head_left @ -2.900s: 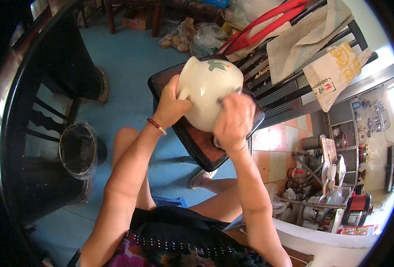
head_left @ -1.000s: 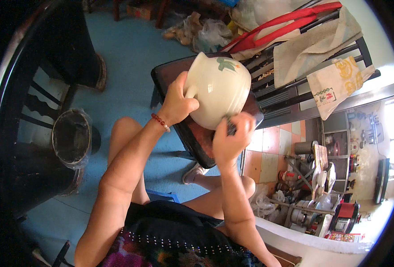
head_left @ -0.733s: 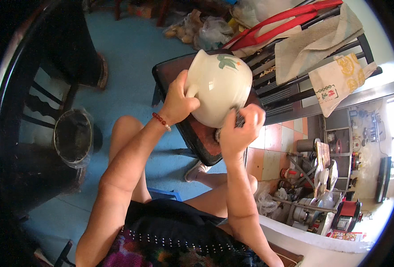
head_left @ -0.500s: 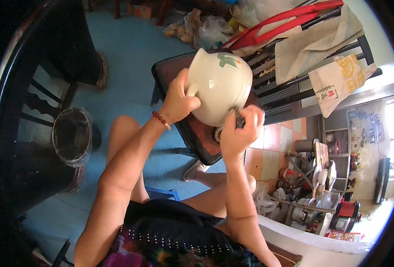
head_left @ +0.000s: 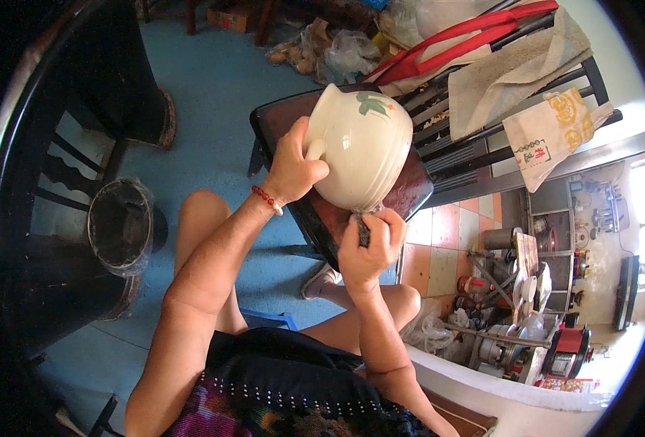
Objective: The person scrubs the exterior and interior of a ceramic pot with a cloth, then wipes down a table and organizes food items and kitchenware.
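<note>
A cream ceramic pot (head_left: pixel 362 149) with a green leaf and orange flower design lies tilted on a dark reddish-brown stool seat (head_left: pixel 279 116). My left hand (head_left: pixel 293 166) is closed on its small side handle, thumb pressed over it. Below the pot, my right hand (head_left: pixel 373 246) pinches a dark grey scouring pad (head_left: pixel 364 231), which meets the lower edge of the pot. Part of the pad is hidden by the fingers. A red bead bracelet (head_left: pixel 266 198) circles my left wrist.
A dark slatted bench (head_left: pixel 475 156) at the right bears a grey towel (head_left: pixel 516 80), a printed cloth bag (head_left: pixel 548 138) and red straps (head_left: pixel 454 47). A lined waste bin (head_left: pixel 120 224) stands at left. Plastic bags (head_left: pixel 348 54) lie on the floor beyond the stool.
My right hand has moved down and slightly left with the scouring pad, from the pot's side to its lower edge. The left hand keeps its hold, and the pot has barely shifted.
</note>
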`<state>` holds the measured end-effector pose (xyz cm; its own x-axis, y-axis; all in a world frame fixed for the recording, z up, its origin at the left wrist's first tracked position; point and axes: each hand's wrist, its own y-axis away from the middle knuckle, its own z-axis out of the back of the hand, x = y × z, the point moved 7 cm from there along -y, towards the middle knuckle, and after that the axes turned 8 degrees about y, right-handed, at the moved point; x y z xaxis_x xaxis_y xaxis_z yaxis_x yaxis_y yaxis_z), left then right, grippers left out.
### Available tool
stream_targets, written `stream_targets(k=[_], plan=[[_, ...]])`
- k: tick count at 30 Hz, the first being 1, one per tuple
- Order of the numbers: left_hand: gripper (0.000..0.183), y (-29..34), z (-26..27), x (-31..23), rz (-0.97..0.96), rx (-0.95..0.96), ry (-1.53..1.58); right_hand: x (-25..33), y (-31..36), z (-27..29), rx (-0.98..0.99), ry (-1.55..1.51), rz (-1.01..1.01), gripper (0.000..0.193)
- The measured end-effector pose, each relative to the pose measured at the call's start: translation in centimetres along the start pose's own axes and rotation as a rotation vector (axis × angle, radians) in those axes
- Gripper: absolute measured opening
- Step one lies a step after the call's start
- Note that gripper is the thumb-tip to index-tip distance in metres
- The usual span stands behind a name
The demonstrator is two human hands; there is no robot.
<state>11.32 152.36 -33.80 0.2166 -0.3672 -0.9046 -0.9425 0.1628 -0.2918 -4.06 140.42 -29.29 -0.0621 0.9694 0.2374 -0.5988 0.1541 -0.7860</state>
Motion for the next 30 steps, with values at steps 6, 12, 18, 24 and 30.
stream_targets(k=[6,12,18,24,30], plan=[[0.039,-0.2,-0.2,0.0,0.087,0.011,-0.069,1.2,-6.6,-1.1,-0.130,0.110,0.154,0.014],[0.039,0.0,-0.1,0.2,-0.014,0.005,0.003,1.9,-1.3,-1.9,0.003,0.114,0.342,0.012],[0.038,0.2,0.0,0.2,0.011,0.008,0.005,2.2,-1.7,-2.2,0.030,0.128,0.314,0.019],[0.036,-0.1,-0.1,-0.4,-0.015,-0.013,-0.093,-1.4,-5.6,-0.8,-0.143,0.084,0.119,0.012],[0.035,-0.4,-0.2,0.4,0.045,0.026,0.032,-17.7,-4.9,-5.4,0.039,0.247,-0.215,0.017]])
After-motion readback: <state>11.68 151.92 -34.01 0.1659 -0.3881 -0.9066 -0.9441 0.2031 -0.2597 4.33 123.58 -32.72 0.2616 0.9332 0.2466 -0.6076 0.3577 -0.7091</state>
